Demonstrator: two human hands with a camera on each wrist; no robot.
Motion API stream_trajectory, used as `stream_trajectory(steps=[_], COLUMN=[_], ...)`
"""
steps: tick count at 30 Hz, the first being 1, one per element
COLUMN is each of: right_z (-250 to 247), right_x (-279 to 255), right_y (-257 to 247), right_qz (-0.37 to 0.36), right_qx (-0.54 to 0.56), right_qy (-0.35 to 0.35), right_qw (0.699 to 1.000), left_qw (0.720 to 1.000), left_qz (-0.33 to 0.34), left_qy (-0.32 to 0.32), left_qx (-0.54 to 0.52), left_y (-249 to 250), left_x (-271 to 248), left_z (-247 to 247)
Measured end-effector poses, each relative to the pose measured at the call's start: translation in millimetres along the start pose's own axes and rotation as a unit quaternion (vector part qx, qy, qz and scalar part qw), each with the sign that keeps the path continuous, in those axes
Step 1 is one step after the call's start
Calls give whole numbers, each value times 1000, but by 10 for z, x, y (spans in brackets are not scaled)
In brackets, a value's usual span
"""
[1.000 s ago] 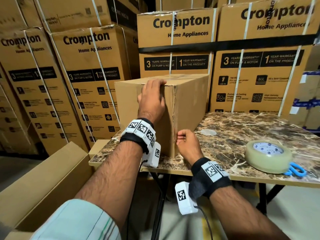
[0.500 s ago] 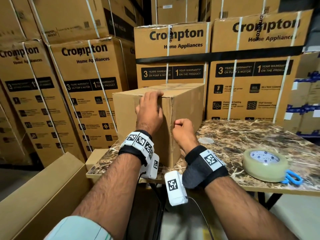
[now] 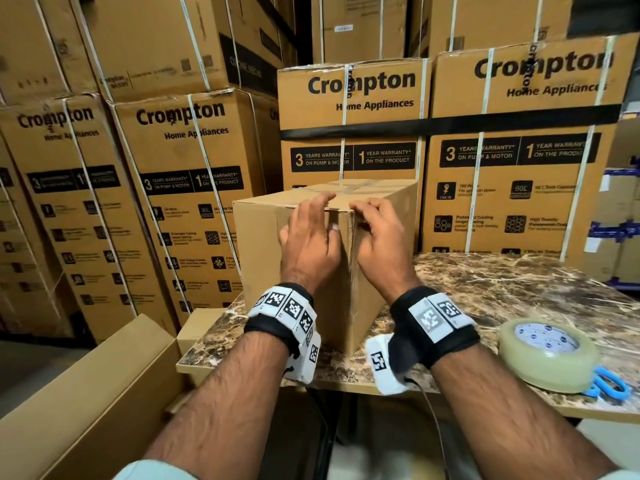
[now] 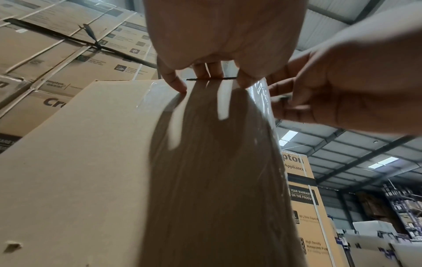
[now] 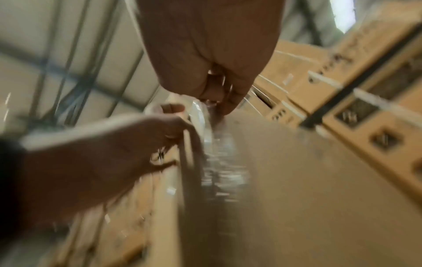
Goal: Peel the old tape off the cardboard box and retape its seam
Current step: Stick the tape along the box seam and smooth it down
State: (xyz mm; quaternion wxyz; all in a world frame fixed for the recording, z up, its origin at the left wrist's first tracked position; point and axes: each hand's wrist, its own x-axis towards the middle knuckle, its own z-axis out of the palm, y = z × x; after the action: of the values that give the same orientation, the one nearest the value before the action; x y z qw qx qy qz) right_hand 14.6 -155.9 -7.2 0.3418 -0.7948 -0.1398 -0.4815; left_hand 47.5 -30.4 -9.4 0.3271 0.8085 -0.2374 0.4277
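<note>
Your left fingers (image 3: pixel 320 206) lie flat over the plain brown box's (image 3: pixel 377 216) top corner; your right fingers (image 3: pixel 369 207), curled, pinch clear tape (image 4: pixel 262 94) there.

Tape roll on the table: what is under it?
Blue scissors lie partly under the tape roll; only the handles stick out at its near right side. The blades are covered by the roll. Both sit on the marble table.

Head view looks down from above; both wrist views look up close along the box (image 3: pixel 377 216) corner.
</note>
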Motion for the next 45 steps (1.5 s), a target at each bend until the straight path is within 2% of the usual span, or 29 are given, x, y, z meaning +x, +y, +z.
stream_trajectory(steps=[4, 6, 9, 13, 16, 20, 26, 28, 32, 35, 38, 41, 45], right_z=[-111, -153, -155, -120, -82, -63, -175, -181, -177, -107, -58, -50, -64], right_x=[0, 57, 157, 225, 154, 86, 98, 83, 132, 214, 243, 237, 192], right_y=[143, 177, 232, 359, 428, 484, 524, 507, 371, 302, 357, 402, 374], right_qz=[-52, -53, -44, -72, -83, -64, -88, -94, -81, -74, -71, -69, -49], right_qx=[-99, -97, -79, -79, -67, -59, -101, -84, -5, 31, 45, 57, 59], right_qy=[-56, -84, -125, -127, -128, -181, -246, -228, -119, -49, -14, -11, -8], right_qw=[992, 990, 988, 986, 986, 980, 960, 966, 990, 996, 996, 996, 997], left_qw=[995, 989, 988, 986, 985, 975, 960, 967, 989, 995, 993, 992, 995], left_qz=[56, 68, 69, 61, 74, 95, 114, 114, 99, 63, 47, 54, 78], left_qy=[-26, -42, -50, -43, -53, -101, -163, -145, -50, 30, 99, 113, 48], left_qx=[81, 122, 125, 149, 145, 174, 198, 173, 93, 73, 32, 33, 35], left_y=[-27, -45, -78, -66, -123, -259, -264, -245, -130, -13, 13, 36, 31], left_x=[-28, -19, 53, 186, 100, -1, -2, -6, 35, 77, 137, 229, 281], left_z=[-18, -43, -97, -75, 16, 5, -116, -154, -170, -11, 142, 159, 22])
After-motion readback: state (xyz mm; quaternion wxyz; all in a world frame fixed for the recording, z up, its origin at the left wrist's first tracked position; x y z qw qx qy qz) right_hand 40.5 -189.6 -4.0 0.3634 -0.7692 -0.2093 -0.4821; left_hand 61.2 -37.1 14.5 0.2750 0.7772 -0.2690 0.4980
